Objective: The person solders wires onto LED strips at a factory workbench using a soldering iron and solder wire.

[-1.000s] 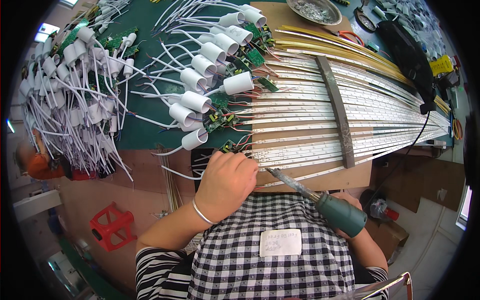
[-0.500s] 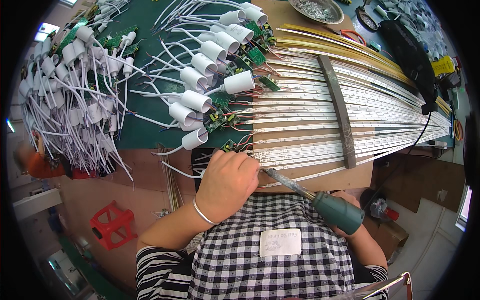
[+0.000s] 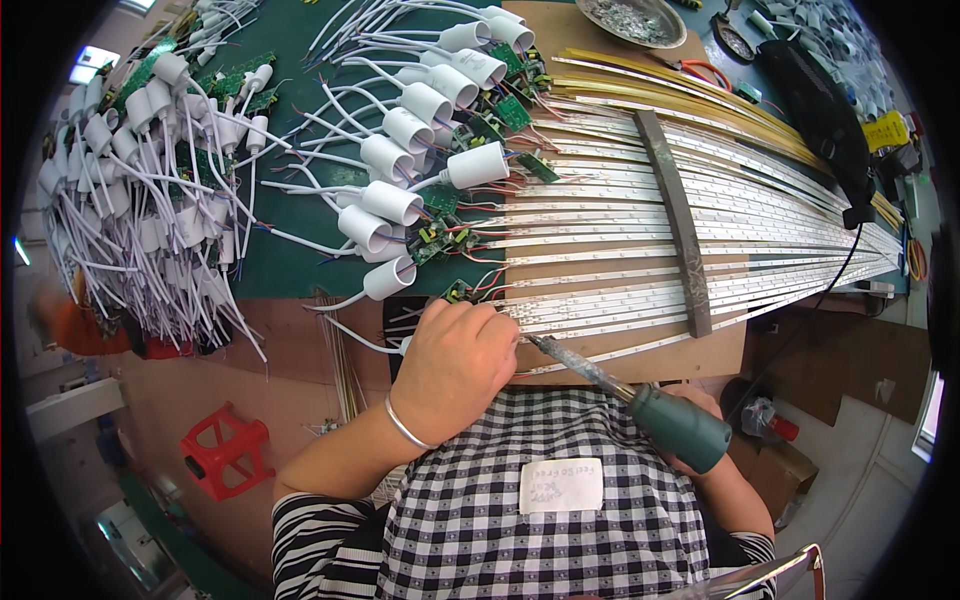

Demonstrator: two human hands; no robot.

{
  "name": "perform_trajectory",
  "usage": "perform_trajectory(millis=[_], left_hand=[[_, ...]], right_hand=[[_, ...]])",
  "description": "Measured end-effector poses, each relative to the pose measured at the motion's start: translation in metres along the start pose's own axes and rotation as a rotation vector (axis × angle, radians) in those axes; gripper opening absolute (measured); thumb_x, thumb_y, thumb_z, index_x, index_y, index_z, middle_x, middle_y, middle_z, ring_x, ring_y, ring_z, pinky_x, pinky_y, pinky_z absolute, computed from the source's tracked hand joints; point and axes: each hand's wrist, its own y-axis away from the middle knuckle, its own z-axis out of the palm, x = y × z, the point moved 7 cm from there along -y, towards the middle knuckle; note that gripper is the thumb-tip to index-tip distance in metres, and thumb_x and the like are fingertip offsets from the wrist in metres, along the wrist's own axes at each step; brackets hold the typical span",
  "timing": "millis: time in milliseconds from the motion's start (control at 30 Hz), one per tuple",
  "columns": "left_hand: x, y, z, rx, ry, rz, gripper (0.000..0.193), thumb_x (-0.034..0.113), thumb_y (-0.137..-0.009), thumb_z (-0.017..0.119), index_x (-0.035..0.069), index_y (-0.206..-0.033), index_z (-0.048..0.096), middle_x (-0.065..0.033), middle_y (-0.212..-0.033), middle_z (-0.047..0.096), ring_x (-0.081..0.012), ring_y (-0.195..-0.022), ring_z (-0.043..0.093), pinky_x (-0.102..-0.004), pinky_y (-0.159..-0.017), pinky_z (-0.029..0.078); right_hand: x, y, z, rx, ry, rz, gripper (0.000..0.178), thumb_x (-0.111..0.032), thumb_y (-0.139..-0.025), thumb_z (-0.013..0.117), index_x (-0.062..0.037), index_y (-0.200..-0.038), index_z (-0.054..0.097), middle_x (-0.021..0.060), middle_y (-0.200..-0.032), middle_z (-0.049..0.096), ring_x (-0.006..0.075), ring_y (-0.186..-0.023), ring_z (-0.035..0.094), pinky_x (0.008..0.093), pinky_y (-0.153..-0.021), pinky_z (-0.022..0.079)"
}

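My left hand [image 3: 455, 355], a silver bangle at its wrist, is closed at the left ends of the white LED strips [image 3: 600, 270]. Its fingertips are turned away, so what they pinch is hidden. A white cable runs to a cap mostly covered by this hand. My right hand [image 3: 697, 402] grips the green handle of a soldering iron [image 3: 680, 430]. The iron's tip points left and reaches the strip ends beside my left fingers. Just above my left hand lie a small green circuit board [image 3: 458, 291] with red wires and a white plastic cap [image 3: 390, 278].
A dark bar [image 3: 673, 215] lies across the strips on a brown board [image 3: 700, 352]. More caps with cables are heaped at the left [image 3: 150, 200]. A metal bowl [image 3: 635, 22] stands at the back. A red stool [image 3: 228, 450] is on the floor; another person's orange sleeve [image 3: 90, 330] shows far left.
The soldering iron's handle has shifted very slightly right and down in my right hand. My left hand stays nearly in place. The orange sleeve at the far left has moved a little.
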Motion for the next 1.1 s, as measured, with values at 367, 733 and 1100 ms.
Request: perform_trajectory(millis=[367,733,1100], left_hand=[[0.000,0.000,0.000,-0.007,-0.016,-0.001,0.014,0.002,-0.070,0.066,0.006,-0.080,0.057,-0.0063,-0.076,0.058,-0.0252,-0.070,0.055,-0.0358,-0.067,0.041],[0.000,0.000,0.000,-0.022,-0.024,-0.004,0.012,0.003,-0.071,0.066,0.006,-0.079,0.057,-0.0066,-0.076,0.058,-0.0256,-0.071,0.055,-0.0363,-0.068,0.041],[0.001,-0.001,0.002,-0.045,-0.045,0.004,0.012,0.003,-0.071,0.066,0.006,-0.079,0.057,-0.0062,-0.076,0.058,-0.0246,-0.072,0.055,-0.0358,-0.068,0.041]], right_hand=[[0.005,-0.001,0.002,-0.070,0.145,-0.039,0.063,-0.038,-0.072,0.078,0.0007,-0.115,0.052,0.0174,-0.100,0.065,0.0303,-0.088,0.066,0.0367,-0.080,0.052],[0.004,0.000,-0.003,0.075,-0.203,0.189,0.045,-0.027,-0.075,0.073,0.0013,-0.105,0.057,0.0139,-0.095,0.065,0.0239,-0.083,0.066,0.0308,-0.072,0.053],[0.012,0.007,0.002,-0.036,0.065,0.045,0.068,-0.044,-0.069,0.079,-0.0002,-0.114,0.052,0.0129,-0.100,0.065,0.0255,-0.086,0.065,0.0337,-0.077,0.052]])
